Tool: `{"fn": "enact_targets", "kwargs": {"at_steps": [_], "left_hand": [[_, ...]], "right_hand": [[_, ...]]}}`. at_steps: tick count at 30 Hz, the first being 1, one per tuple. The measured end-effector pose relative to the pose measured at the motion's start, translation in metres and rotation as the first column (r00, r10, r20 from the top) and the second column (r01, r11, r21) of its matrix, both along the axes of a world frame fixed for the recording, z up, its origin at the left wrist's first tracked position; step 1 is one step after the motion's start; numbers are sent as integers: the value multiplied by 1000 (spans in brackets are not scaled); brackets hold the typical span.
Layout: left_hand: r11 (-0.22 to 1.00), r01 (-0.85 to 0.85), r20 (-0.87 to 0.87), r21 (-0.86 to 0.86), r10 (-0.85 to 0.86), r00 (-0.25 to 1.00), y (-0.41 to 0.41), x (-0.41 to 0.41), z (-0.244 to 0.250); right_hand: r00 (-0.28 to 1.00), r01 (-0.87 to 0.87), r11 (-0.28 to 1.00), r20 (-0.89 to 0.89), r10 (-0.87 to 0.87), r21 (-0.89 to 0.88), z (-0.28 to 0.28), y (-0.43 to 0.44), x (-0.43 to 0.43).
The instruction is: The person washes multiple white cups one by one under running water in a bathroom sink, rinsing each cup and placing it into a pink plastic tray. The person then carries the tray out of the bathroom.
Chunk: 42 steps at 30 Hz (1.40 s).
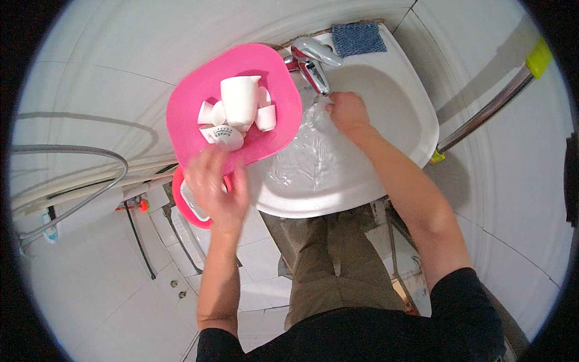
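Note:
My right hand (347, 111) is closed on the gathered top of a clear plastic bag (307, 149), just below the spout of a chrome faucet (312, 68). The bag hangs down into the white washbasin (316, 210). My left hand (219, 185), blurred and with its fingers apart, is at the near edge of a pink plastic basin (190, 99). Inside that basin lie a white pitcher with a pouring lip (239, 99) and several small white cups (265, 117). A white cup bearing dark print (228, 138) lies nearest my left fingers.
A blue knitted cloth (358, 39) lies on the washbasin's back corner. Below the pink basin is a red tub (185, 203) holding a white item, partly hidden by my left hand. A metal shower hose (90, 148) curves at left; a metal pole (484, 108) leans at right.

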State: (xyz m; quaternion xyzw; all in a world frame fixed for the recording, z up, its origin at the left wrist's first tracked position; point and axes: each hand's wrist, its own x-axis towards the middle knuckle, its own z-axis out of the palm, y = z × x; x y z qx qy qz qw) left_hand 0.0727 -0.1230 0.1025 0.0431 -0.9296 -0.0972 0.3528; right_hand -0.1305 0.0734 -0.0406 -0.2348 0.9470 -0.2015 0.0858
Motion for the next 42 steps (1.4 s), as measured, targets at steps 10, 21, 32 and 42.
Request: {"fn": "enact_targets", "kwargs": {"at_steps": [10, 21, 32, 42], "left_hand": [[-694, -452, 316, 560, -326, 891, 97, -60, -114], [-715, -498, 241, 491, -438, 866, 88, -88, -159], [-743, -561, 187, 366, -531, 826, 77, -88, -176], [-671, -628, 55, 395, -665, 745, 58, -79, -191]], "right_hand": [[867, 75, 989, 498, -1, -129, 30, 14, 21], [857, -154, 939, 432, 282, -307, 26, 30, 70], [694, -716, 697, -66, 717, 44, 33, 31, 74], [635, -758, 627, 14, 772, -179, 36, 36, 72]]}}
